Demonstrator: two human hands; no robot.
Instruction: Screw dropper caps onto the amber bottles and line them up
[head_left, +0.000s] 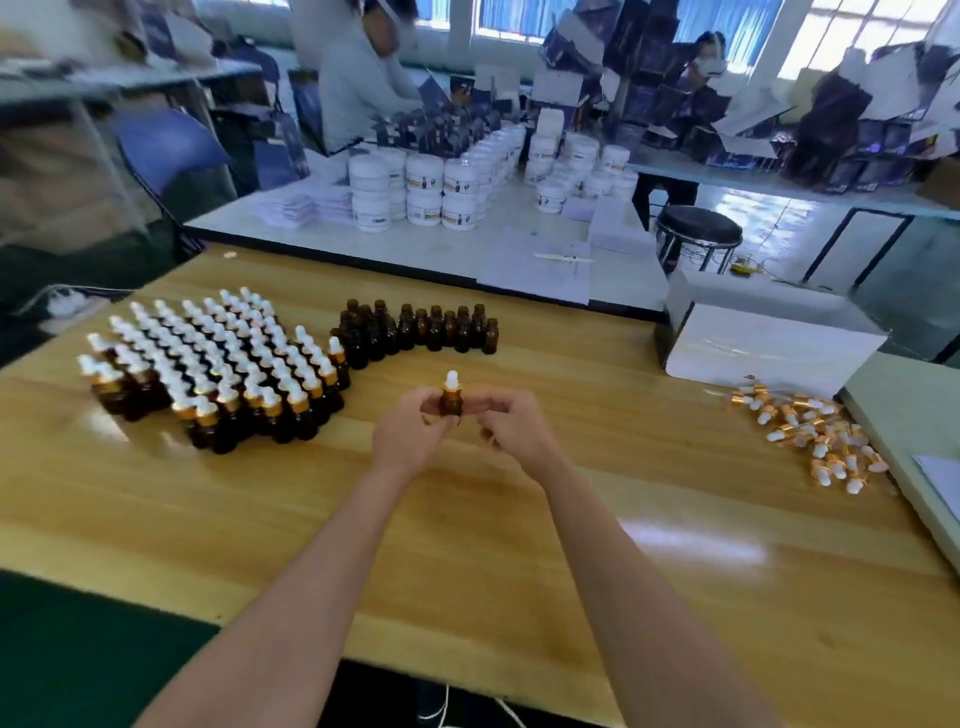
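**One capped bottle held up between two hands**

We're looking down at the wooden table (467, 545), and the left hand (410, 431) has its fingers curled round a small amber bottle (450, 404), holding it upright just above the tabletop. A dropper cap (451, 382) sits on its neck, white bulb over a gold collar. We cannot tell how far it is screwed down, since the fingers cover most of the glass.

The right hand (511, 428) is in close on the bottle's other side with its fingers bent. Its fingertips reach the bottle's edge, but blur and the angle stop us saying whether they pinch it or merely hover beside it.

Off to the left stands the block of capped bottles (218, 364), packed in tight rows with white bulbs up. The bottles in the back rows are hidden behind those in front, so we won't count them. Just right of that block and further back stand the uncapped bottles (421, 330), dark and bunched together. Far to the right the loose caps (815, 431) lie in a scattered heap near the table edge, in front of a white box (769, 348).

Beyond, on another table, we see stacked white jars (441, 182) with unreadable labels. A seated person (358, 78) there is cut off at the top of the frame, and a round stool (698, 228) stands to the right
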